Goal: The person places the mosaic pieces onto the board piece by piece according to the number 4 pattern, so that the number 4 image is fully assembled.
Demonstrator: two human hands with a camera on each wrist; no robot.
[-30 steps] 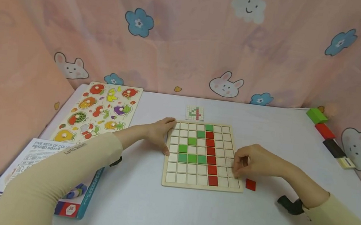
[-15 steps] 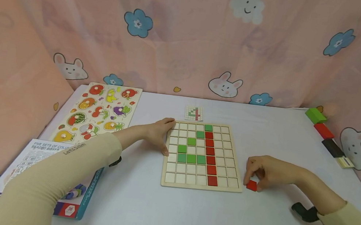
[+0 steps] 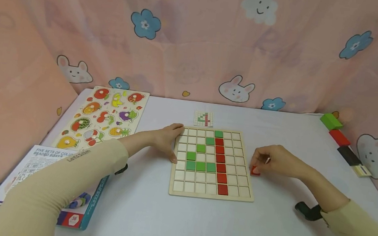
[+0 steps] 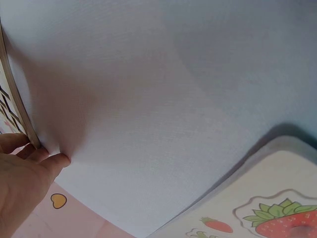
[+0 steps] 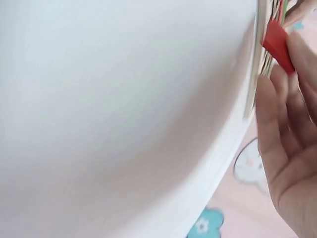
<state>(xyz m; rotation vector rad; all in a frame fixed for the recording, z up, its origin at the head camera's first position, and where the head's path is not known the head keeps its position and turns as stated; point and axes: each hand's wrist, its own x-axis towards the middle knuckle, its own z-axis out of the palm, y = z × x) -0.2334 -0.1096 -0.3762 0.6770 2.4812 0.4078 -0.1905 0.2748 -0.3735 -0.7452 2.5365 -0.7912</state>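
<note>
A wooden grid board [image 3: 189, 194] lies flat, with green tiles [image 3: 200, 166] in a stepped line and a row, and a column of red tiles [image 3: 222, 178]. Against its left edge rests my left hand [image 3: 165, 140], thumb and fingers spread along the side; the left wrist view shows fingertips [image 4: 63, 157] at the board's corner. My right hand [image 3: 276, 160], just off the board's right edge, pinches a red square tile [image 5: 278, 47] between thumb and fingers. In the head view the fingers partly cover that tile.
Behind the board lies a small pattern card [image 3: 204, 119]. To the left are a fruit puzzle board [image 3: 106, 119] and a printed box [image 3: 45, 172] under the left sleeve. Coloured blocks [image 3: 340, 137] line the right table edge, and a patterned curtain [image 3: 189, 45] hangs behind.
My right hand went from the board's right edge down to the loose red tile, took hold of it and brought it up beside the board. The left hand stayed in place.
</note>
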